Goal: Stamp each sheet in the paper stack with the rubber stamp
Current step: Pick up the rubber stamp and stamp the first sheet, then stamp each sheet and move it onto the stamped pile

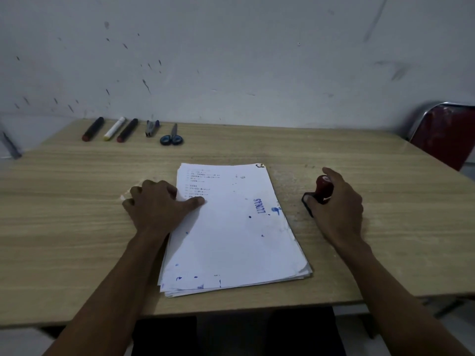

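A stack of white paper sheets lies in the middle of the wooden table. Its top sheet carries a blue "LUNAS" mark near the right edge and several blue ink spots. My left hand rests at the stack's left edge, its thumb pressing on the top sheet. To the right of the stack, my right hand grips the rubber stamp, which has a dark red handle and a black base. The stamp's base is down at the table surface, beside the paper.
Along the table's back edge lie three markers, a small stapler-like tool and blue-handled scissors. A red chair stands at the back right. A grey wall closes off the far side.
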`<state>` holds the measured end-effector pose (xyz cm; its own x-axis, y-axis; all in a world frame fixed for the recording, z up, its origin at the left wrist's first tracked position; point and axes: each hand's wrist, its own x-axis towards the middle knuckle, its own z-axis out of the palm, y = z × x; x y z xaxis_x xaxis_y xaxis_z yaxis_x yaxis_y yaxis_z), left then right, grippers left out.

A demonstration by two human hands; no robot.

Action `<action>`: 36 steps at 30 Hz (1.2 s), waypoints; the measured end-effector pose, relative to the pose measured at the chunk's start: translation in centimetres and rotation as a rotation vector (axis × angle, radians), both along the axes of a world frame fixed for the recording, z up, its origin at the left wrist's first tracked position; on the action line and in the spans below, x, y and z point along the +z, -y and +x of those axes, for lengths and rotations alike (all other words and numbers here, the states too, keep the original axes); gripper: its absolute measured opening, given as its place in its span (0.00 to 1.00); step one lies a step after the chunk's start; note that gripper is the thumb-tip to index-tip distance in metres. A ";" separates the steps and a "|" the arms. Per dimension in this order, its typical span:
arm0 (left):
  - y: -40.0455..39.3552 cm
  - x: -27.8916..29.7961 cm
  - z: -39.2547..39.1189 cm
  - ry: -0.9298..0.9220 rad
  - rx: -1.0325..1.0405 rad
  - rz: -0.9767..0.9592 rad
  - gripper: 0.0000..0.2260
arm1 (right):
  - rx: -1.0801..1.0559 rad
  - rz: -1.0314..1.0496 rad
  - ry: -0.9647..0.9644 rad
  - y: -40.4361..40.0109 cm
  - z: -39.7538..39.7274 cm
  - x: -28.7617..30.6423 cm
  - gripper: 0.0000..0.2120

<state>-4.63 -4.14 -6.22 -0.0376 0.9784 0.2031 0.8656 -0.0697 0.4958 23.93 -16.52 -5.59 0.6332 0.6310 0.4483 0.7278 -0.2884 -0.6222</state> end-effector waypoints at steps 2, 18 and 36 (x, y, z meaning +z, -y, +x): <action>0.0 0.2 0.0 0.040 0.013 -0.024 0.26 | -0.020 0.016 0.009 -0.1 -0.1 -0.1 0.33; -0.7 -0.8 -0.7 0.591 0.020 0.043 0.08 | -0.096 0.050 0.089 1.0 -2.0 0.0 0.42; 0.8 0.6 -2.3 0.831 -0.126 0.054 0.02 | 0.210 -0.045 -0.189 -0.6 -7.0 0.7 0.17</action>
<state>-6.89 -4.98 -5.65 -0.0869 0.9751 0.2038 0.2046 -0.1828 0.9616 16.89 -15.89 -4.92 0.5564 0.7735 0.3034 0.6468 -0.1741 -0.7426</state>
